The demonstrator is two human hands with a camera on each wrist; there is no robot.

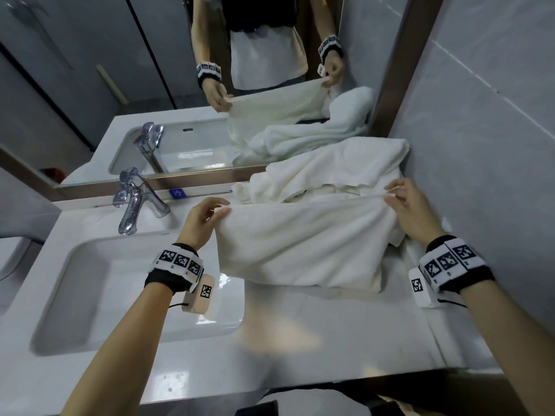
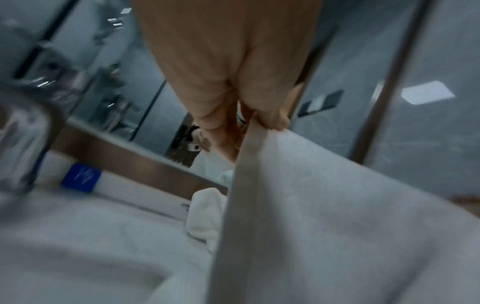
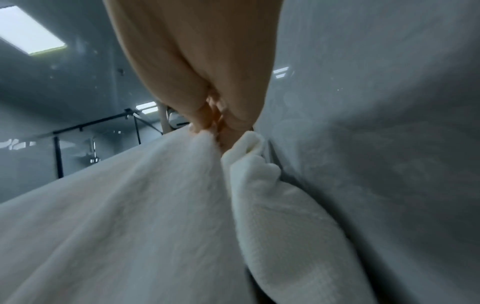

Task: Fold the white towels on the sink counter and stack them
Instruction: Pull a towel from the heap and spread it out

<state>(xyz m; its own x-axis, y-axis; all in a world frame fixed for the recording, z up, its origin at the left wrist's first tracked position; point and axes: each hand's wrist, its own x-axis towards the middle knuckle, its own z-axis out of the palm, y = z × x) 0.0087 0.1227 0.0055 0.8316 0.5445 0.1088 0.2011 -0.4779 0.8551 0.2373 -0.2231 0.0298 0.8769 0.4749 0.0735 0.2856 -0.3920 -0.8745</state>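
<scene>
A white towel (image 1: 303, 244) hangs stretched between my two hands above the sink counter (image 1: 315, 331). My left hand (image 1: 207, 216) pinches its upper left corner. My right hand (image 1: 402, 202) pinches the upper right corner. In the left wrist view the towel (image 2: 324, 216) drops from the left hand's (image 2: 262, 121) pinch. In the right wrist view the towel (image 3: 130, 216) spreads below the right hand's (image 3: 215, 127) fingers. Behind the held towel, more white towels (image 1: 330, 172) lie crumpled against the mirror and wall.
A chrome faucet (image 1: 135, 202) stands left of the towels. The white basin (image 1: 120, 289) lies at the left under my left wrist. A mirror (image 1: 210, 85) backs the counter, and a tiled wall (image 1: 480, 145) closes the right side.
</scene>
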